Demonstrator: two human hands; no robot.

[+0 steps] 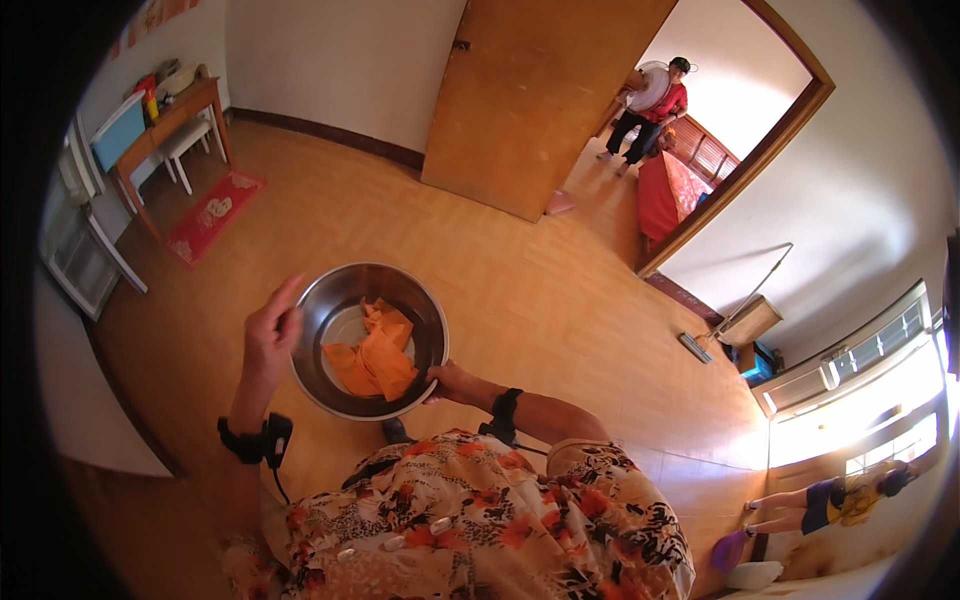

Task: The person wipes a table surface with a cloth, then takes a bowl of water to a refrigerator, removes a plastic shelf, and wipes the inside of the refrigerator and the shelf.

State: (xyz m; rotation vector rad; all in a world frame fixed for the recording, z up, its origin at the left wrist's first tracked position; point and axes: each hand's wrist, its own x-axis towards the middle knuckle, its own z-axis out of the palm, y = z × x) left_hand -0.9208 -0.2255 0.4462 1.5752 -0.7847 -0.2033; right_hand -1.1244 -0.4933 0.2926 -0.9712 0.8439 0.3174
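Note:
A round stainless steel basin [306, 315] is held up in front of my body, above the floor. Inside it lies a crumpled orange cloth [375, 356]. My right hand [448, 381] grips the basin's near right rim. Beside the left side of the rim is my left hand [271, 330], blurred, with the index finger stretched out and nothing held. Whether it touches the rim is hard to tell. Both wrists wear black straps with small devices.
A wooden door [547, 105] stands ajar; beyond it a person [667, 105] carries an electric fan [651, 88]. A flat mop [696, 347] leans by cardboard boxes [750, 321]. Another person [832, 502] stands by the bright window, near a purple basin [727, 551]. A red mat [216, 214] lies before a desk [176, 112].

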